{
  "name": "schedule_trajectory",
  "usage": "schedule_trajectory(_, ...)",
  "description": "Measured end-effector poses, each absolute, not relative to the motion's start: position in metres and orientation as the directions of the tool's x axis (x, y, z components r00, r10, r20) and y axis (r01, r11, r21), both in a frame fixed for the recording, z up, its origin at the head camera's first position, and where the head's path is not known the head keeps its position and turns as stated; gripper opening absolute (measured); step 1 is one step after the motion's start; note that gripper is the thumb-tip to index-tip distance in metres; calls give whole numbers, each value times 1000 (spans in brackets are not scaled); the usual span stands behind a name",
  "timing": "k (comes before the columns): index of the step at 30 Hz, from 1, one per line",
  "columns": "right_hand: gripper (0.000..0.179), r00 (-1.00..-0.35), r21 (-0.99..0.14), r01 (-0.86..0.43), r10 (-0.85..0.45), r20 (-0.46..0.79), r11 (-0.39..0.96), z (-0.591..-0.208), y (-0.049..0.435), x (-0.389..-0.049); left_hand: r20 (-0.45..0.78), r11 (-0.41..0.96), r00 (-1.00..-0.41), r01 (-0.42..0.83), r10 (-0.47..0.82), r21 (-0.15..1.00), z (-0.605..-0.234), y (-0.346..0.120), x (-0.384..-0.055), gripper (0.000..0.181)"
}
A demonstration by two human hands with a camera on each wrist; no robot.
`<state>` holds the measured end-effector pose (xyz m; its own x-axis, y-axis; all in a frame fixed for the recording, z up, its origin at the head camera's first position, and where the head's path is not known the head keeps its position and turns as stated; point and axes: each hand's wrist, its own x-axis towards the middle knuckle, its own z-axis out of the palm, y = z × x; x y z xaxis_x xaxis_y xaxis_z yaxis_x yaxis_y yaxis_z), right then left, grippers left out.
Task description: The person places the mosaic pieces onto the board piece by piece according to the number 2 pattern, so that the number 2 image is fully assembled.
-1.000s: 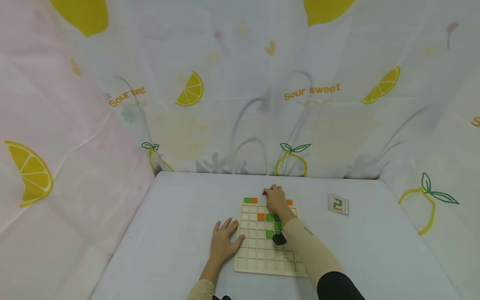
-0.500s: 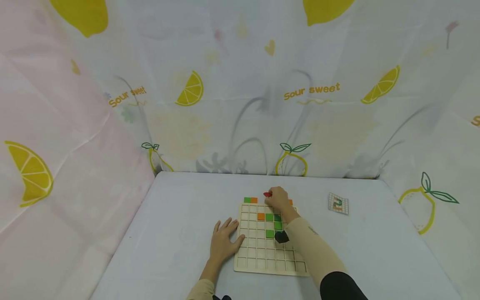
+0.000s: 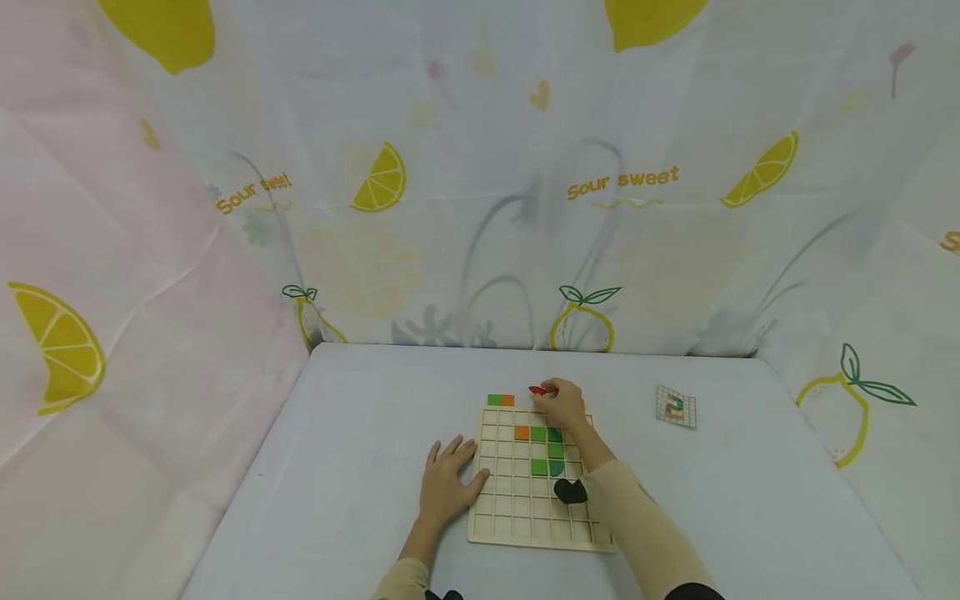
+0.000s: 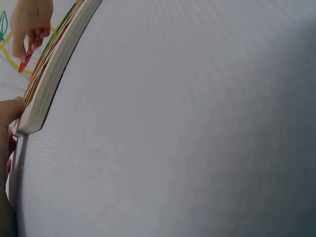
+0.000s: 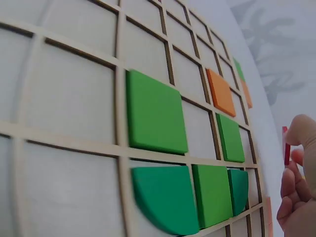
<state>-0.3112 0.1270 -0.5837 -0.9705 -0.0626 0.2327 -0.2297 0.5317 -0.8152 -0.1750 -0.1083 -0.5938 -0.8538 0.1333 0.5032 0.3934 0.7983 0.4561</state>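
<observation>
Right hand pinches a thin red tile beyond the wooden board, a hold suiting something so small, I judge. Left hand, spread wide, rests on its edge, presumably steadying it; right of that hand, I note smooth green tiles, square and quarter-round.

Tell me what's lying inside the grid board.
One orange tile, three light green squares and two dark green quarter-rounds. The right arm covers some right-edge cells; their contents can't be seen.
</observation>
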Motion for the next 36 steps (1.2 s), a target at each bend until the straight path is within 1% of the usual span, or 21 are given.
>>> schedule_trajectory(1,28,-978,-814,-196,-50,202,546,-566,122,-297,501,800,-855,391,133,456,-593,-108,-175,45)
schedule_trajectory(2,28,-977,-816,-203,-57,205,541,-557,120,-287,498,801,-857,388,133,455,-593,-109,-175,45)
schedule_trajectory(5,25,-974,-816,-224,-89,209,533,-546,116,-266,492,807,-860,382,133,451,-593,-109,-175,45)
schedule_trajectory(8,21,-970,-823,-243,-121,211,513,-544,113,-250,495,807,-859,384,134,448,-593,-110,-175,45)
schedule_trajectory(12,18,-954,-812,-300,-143,264,500,-547,110,-234,497,807,-858,384,133,448,-592,-110,-174,45)
schedule_trajectory(18,18,-947,-786,-320,-169,272,529,-552,103,-213,495,808,-859,384,134,447,-591,-109,-174,45)
schedule_trajectory(22,19,-923,-719,-384,-232,306,579,-560,99,-201,503,810,-853,391,141,437,-593,-109,-175,45)
schedule_trajectory(28,21,-877,-545,-478,-339,341,689,-569,96,-188,498,807,-855,393,144,441,-594,-108,-174,45)
schedule_trajectory(32,20,-819,-426,-557,-387,423,713,-569,96,-183,495,805,-857,390,140,448,-594,-108,-175,45)
schedule_trajectory(36,16,-775,-360,-594,-393,495,719,-572,96,-181,493,806,-859,386,137,449,-596,-108,-175,45)
